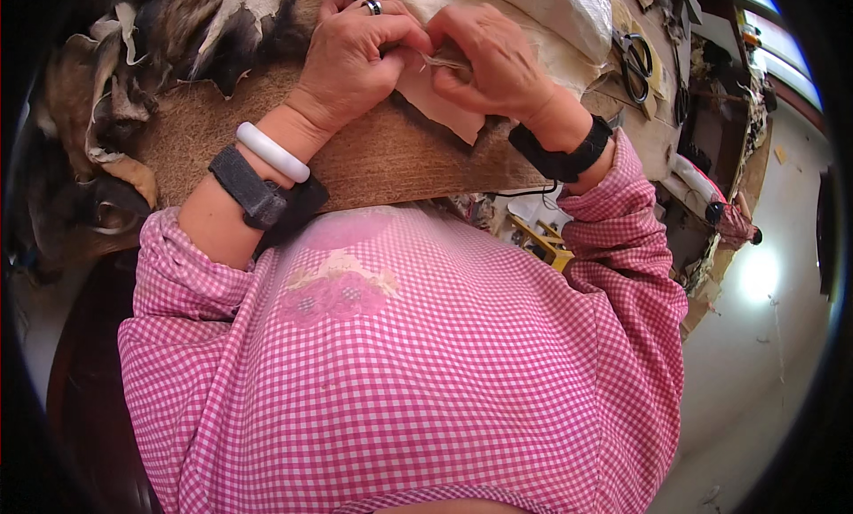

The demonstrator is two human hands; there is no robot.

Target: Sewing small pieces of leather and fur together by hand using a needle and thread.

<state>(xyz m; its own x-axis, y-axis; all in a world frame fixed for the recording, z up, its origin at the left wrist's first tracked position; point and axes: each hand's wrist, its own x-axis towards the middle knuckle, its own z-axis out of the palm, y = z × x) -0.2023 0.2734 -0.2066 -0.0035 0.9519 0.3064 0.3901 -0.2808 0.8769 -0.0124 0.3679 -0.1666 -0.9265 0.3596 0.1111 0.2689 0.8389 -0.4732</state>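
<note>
My two hands meet above the far edge of a worn brown board. My left hand (360, 63), with a dark ring, is closed, its thumb and forefinger pinched together; what lies between them is too small to make out. Right beside it, my right hand (499, 63) has its fingers curled round some thin pale strands (451, 61), which run toward the left fingertips. Under both hands lies a pale piece of hide (437, 111) with a dark lower edge. White sheet material (569, 21) spreads out behind my right hand.
Several dark fur pieces (191, 34) pile up on the left of the brown board (213, 145). Black-handled scissors (636, 68) lie to the right. A yellow frame (544, 246) shows below the board's edge. Another person (736, 223) is far off at the right.
</note>
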